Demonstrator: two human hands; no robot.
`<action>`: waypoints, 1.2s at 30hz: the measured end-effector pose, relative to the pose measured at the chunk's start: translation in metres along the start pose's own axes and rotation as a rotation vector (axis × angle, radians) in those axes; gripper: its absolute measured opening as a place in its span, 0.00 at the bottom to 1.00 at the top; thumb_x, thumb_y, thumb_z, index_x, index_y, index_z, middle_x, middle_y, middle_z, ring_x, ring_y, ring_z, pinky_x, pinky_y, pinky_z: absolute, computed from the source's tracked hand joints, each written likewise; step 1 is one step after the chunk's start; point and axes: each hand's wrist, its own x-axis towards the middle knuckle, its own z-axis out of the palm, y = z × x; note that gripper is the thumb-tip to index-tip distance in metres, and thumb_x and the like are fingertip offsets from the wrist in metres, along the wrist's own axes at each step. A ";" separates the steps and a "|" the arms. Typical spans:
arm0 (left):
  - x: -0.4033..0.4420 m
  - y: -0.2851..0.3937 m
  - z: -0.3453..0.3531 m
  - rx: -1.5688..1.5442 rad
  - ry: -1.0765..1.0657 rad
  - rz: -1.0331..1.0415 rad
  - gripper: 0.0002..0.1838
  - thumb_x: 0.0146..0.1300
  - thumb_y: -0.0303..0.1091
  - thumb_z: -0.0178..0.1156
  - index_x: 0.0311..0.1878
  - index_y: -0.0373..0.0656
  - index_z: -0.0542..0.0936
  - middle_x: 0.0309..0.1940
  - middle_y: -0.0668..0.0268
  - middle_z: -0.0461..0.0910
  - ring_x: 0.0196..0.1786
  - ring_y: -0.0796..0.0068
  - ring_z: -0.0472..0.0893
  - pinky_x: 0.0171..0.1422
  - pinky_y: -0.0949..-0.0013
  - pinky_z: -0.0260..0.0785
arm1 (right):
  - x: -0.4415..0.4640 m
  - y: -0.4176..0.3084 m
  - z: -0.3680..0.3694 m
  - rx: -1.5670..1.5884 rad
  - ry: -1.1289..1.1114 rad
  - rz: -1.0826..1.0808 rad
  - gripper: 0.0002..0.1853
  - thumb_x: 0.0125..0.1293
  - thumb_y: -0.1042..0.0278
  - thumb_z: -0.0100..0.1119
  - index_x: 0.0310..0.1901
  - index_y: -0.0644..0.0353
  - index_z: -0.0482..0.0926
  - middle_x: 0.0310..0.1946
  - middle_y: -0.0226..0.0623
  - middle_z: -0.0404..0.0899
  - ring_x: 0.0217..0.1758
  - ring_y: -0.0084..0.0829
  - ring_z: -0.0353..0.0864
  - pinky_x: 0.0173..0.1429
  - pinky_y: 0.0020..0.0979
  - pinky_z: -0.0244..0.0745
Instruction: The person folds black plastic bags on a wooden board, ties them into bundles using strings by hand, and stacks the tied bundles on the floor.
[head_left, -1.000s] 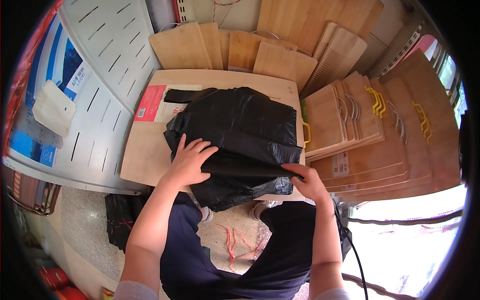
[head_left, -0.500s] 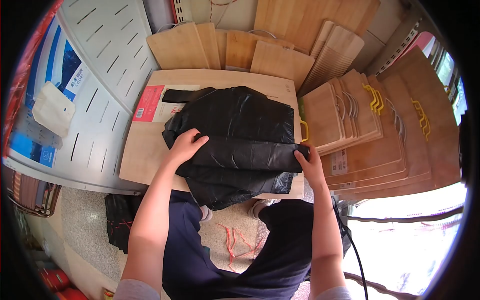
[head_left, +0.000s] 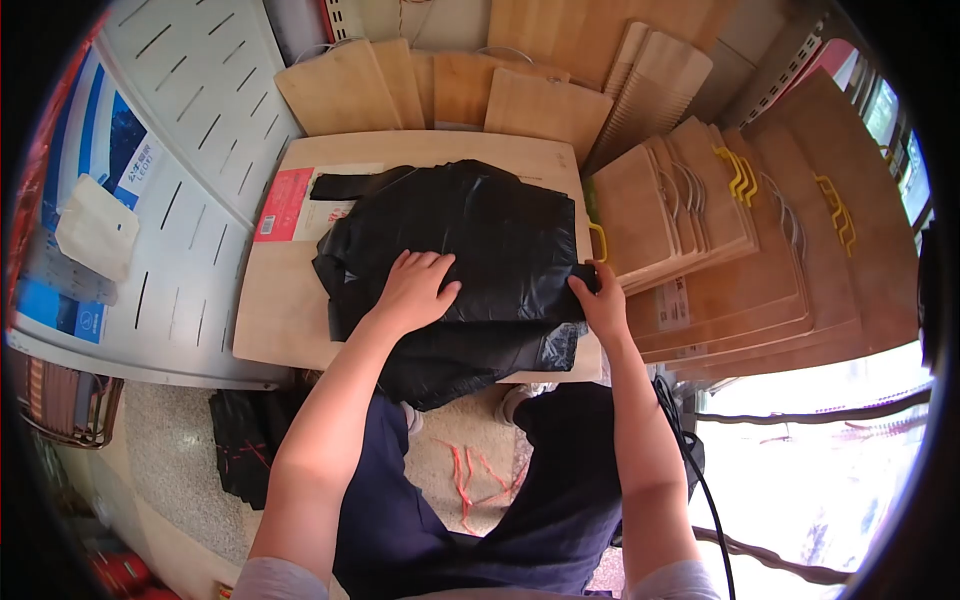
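Observation:
Black plastic bags [head_left: 480, 225] lie layered and partly folded on a wooden board [head_left: 275, 310] in front of me. My left hand [head_left: 418, 290] rests palm down on the upper layer, fingers stretched out and thumb apart. At the right end of the fold, my right hand [head_left: 601, 298] pinches the edge of the black plastic between thumb and fingers. The lower layers hang over the board's near edge towards my knees. A pink and white label on the board is partly covered by the plastic.
Cutting boards [head_left: 690, 200] with yellow and metal handles stand stacked to the right. More wooden boards [head_left: 545, 115] and ribbed washboards [head_left: 655, 90] lean at the back. A slotted metal panel [head_left: 185, 220] borders the left side. Orange string [head_left: 465, 480] lies on the floor.
My left hand has let go of the rolled edge and moved right, flattening onto the plastic. The fold has turned further away from me. My right hand still grips its right end.

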 end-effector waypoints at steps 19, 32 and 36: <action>0.006 0.003 -0.044 -0.395 -0.232 -0.428 0.41 0.55 0.46 0.71 0.62 0.22 0.68 0.59 0.46 0.74 0.63 0.61 0.73 0.67 0.68 0.61 | -0.229 0.041 -0.044 0.482 -0.108 0.429 0.13 0.71 0.68 0.53 0.48 0.70 0.77 0.36 0.37 0.82 0.43 0.24 0.80 0.50 0.27 0.74; 0.004 0.020 -0.030 -0.782 -0.449 -0.629 0.35 0.60 0.34 0.66 0.67 0.29 0.65 0.59 0.55 0.74 0.61 0.70 0.73 0.67 0.71 0.61 | -0.409 0.322 0.157 -0.513 -0.947 0.462 0.15 0.62 0.66 0.53 0.44 0.66 0.81 0.41 0.49 0.83 0.42 0.43 0.85 0.44 0.40 0.80; 0.008 0.021 -0.026 -0.835 -0.487 -0.695 0.30 0.61 0.31 0.65 0.65 0.32 0.68 0.57 0.59 0.76 0.59 0.72 0.74 0.66 0.70 0.62 | -0.406 0.299 0.177 -0.296 -0.729 0.705 0.14 0.59 0.62 0.59 0.42 0.61 0.79 0.40 0.46 0.82 0.46 0.43 0.84 0.47 0.41 0.79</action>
